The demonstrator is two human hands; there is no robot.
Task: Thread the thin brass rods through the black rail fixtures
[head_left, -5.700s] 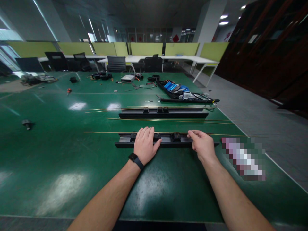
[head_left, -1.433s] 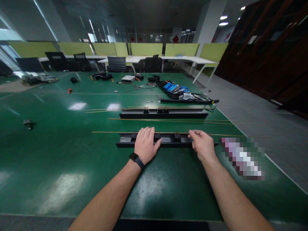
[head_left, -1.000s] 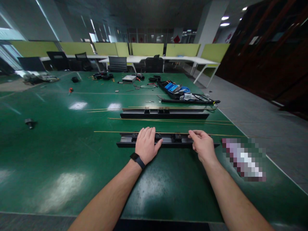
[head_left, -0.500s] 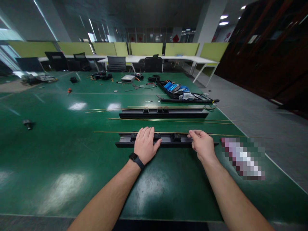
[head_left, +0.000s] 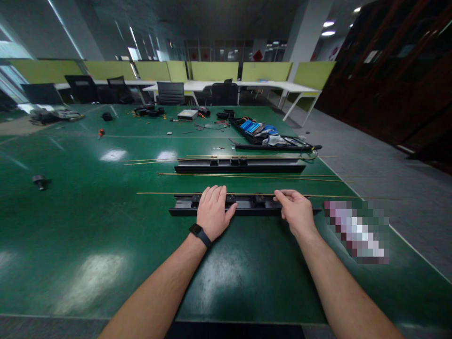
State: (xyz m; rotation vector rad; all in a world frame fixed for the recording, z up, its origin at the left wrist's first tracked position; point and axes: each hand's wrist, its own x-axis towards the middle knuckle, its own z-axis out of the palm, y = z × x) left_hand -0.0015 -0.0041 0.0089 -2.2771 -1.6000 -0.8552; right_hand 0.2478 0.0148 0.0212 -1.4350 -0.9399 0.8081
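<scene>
A long black metal channel [head_left: 254, 212] lies across the green table in front of me, with dark blocks [head_left: 259, 201] inside it. My left hand [head_left: 214, 212] rests flat over the channel's left part, fingers stretched and thumb apart. Along the channel's far edge runs a thin brass-coloured rod [head_left: 158, 193], which sticks out well past both ends. Near the right end of the channel, my right hand [head_left: 297, 211] pinches this rod between thumb and forefinger. The fingertips of the left hand lie over the rod; I cannot tell whether they press on it.
Further back lie loose rods [head_left: 247, 177] and a second black channel [head_left: 240, 169]. Behind them is an open black bag [head_left: 247, 134] with blue and grey items. A blurred-out object [head_left: 355, 230] lies at right, a small dark part [head_left: 39, 181] at left.
My right hand has shifted very slightly left, its pinch still on the rod. The rod's right end sits a little higher in view. The left hand stays in place.
</scene>
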